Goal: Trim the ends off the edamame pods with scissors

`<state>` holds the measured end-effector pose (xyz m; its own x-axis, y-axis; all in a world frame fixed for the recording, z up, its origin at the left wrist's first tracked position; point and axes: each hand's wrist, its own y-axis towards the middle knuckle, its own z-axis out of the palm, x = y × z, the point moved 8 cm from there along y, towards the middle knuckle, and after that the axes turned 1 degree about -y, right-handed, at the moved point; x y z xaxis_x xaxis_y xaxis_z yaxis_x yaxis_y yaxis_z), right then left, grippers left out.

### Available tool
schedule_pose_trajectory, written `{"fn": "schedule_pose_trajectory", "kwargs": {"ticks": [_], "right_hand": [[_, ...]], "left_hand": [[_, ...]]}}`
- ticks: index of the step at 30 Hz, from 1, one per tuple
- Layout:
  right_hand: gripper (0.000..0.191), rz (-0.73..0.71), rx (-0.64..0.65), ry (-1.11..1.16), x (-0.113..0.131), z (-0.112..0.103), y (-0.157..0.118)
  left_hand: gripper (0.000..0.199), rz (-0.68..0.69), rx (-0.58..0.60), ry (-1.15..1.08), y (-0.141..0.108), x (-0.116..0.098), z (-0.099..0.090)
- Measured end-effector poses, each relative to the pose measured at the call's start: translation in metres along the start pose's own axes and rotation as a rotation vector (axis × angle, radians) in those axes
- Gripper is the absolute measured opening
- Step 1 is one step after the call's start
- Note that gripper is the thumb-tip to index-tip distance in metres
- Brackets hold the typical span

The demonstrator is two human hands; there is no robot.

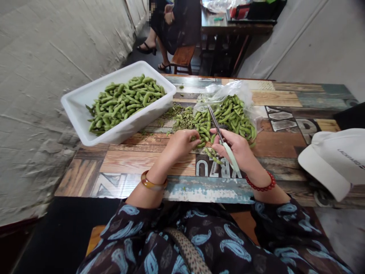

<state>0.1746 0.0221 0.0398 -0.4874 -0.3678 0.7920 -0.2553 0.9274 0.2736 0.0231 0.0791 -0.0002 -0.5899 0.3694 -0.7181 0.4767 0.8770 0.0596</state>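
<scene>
My right hand [235, 147] is closed around scissors [232, 158] with pale green handles, their metal blades pointing up and away from me. A green pod shows by its thumb and fingertips. To its left, my left hand [181, 144] is curled in a pinch, with an edamame pod [194, 138] partly hidden at its fingers. Just beyond both hands lies a heap of edamame pods [235, 112], partly on and under a clear plastic bag [245, 89]. A few pods [212, 156] lie between my hands. Small trimmed bits [182, 118] are piled left of the heap.
A white plastic tub [137, 123] of edamame pods [122, 102] stands at the left of the patchwork-patterned table [128, 161]. At the right edge rests a white cap [336, 156]. Behind the table, a person [182, 26] sits on a wooden stool [184, 57] near another table.
</scene>
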Motion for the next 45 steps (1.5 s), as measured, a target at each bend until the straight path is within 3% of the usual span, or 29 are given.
{"fn": "schedule_pose_trajectory", "kwargs": {"ticks": [4, 9, 11, 14, 18, 23, 31, 38, 45], "right_hand": [[0.042, 0.001, -0.003, -0.007, -0.001, 0.000, 0.000], [0.043, -0.002, -0.008, -0.018, -0.001, 0.000, 0.000], [0.044, 0.006, -0.014, -0.024, -0.003, 0.000, 0.000], [0.043, 0.019, -0.018, -0.024, -0.006, -0.001, 0.000], [0.044, 0.023, -0.015, -0.014, -0.007, -0.001, 0.000], [0.046, -0.001, 0.030, -0.036, -0.006, 0.006, 0.001], [0.050, -0.016, 0.108, -0.041, -0.008, 0.015, -0.002], [0.043, -0.054, 0.102, -0.062, -0.003, 0.014, -0.001], [0.047, -0.053, 0.136, -0.054, -0.002, 0.015, -0.002]], "left_hand": [[0.013, -0.020, 0.076, 0.293, -0.002, -0.001, 0.007], [0.013, -0.039, 0.046, 0.285, 0.000, 0.003, 0.003], [0.013, -0.028, -0.022, 0.123, 0.001, 0.003, -0.003], [0.013, -0.063, -0.097, -0.329, 0.001, 0.006, -0.011], [0.025, -0.215, -0.059, -0.953, -0.002, 0.011, -0.005], [0.035, -0.229, -0.048, -1.232, -0.004, 0.005, -0.002], [0.038, -0.219, -0.034, -1.245, -0.004, 0.000, 0.005], [0.039, -0.239, -0.013, -1.159, -0.007, -0.001, 0.009], [0.039, -0.222, -0.153, -1.112, -0.004, 0.006, -0.004]]}}
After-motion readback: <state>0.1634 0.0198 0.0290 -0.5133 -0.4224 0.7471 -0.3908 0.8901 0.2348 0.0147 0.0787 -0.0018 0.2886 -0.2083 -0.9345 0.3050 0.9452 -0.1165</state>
